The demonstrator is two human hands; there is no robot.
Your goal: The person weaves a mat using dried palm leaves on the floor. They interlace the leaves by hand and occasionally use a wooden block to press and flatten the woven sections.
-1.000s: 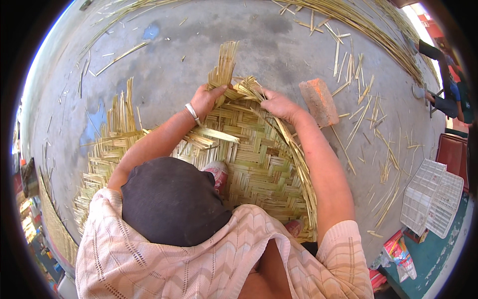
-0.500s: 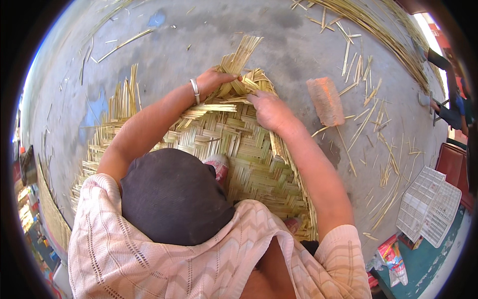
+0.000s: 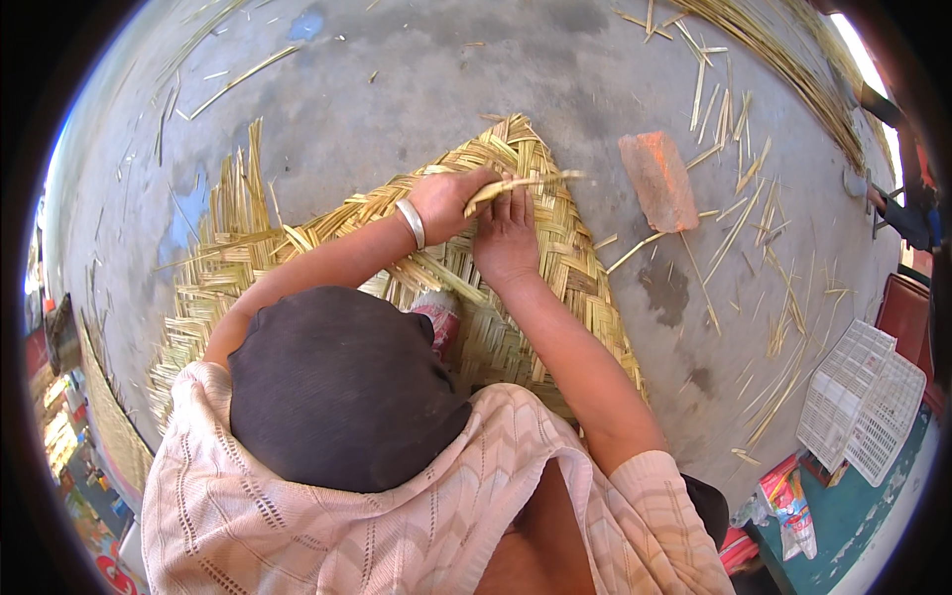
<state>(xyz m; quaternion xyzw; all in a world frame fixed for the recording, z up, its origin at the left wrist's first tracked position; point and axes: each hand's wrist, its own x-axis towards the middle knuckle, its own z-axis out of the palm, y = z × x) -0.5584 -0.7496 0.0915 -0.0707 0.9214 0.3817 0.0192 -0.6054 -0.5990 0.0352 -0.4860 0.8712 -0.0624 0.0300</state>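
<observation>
A woven mat of split cane strips (image 3: pixel 580 283) lies in front of me, its folded corner pointing away. My left hand (image 3: pixel 443 206), with a silver bangle at the wrist, is closed on a bundle of cane strips (image 3: pixel 535 181) whose ends stick out to the right. Close beside it, my right hand (image 3: pixel 506 248) rests on the weave with fingers stretched forward, their tips touching the strips. Loose strip ends (image 3: pixel 238 198) fan out from the mat's left side. My head and arms cover part of the weave.
A reddish brick (image 3: pixel 658 183) lies on the concrete floor right of the corner. Cut cane scraps (image 3: pixel 778 238) are scattered beyond it. A long bundle of canes (image 3: pixel 783 50) lies at the far right, near another person's legs (image 3: pixel 907 213). Printed sheets (image 3: pixel 861 397) sit at lower right.
Upright strips at the corner are folded down, leaving a pointed woven corner. Both hands have come nearer to me; the left now holds strips pointing right, and the right has left the edge.
</observation>
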